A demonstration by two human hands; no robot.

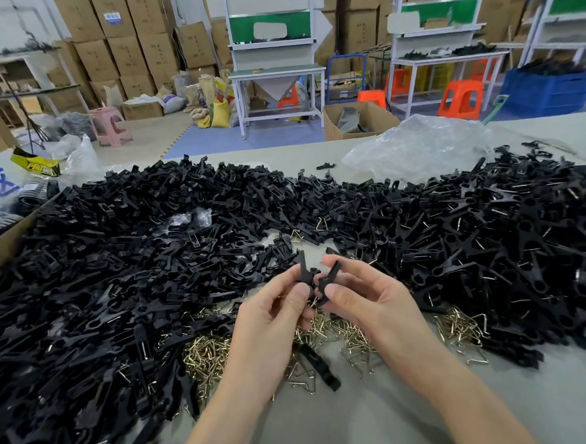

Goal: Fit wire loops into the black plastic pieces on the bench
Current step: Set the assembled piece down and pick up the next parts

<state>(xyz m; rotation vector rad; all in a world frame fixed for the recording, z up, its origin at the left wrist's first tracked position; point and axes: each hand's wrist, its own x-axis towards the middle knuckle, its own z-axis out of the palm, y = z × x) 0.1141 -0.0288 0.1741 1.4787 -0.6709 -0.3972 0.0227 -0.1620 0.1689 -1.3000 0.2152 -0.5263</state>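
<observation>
Mating two halves looks like the step in hand: the person's left hand (273, 315) pinches one black plastic piece (304, 267) between thumb and curled fingers, and the right hand (361, 296) pinches a second black piece (330, 277) the same way, the two meeting at their middles above the table (365, 423). A glint of wire shows just below the joint, but whether a loop is already seated cannot be told. Keeping both halves square to each other and pressing with the thumbs rather than twisting should seat the loop cleanly. The pieces are slim, matte black and forked at one end. Bare ones lie in the left heap (100, 285), brassy wire loops (207, 354) are scattered under the hands, and the right heap (492, 244) shows wire glinting in many pieces, probably finished ones.
</observation>
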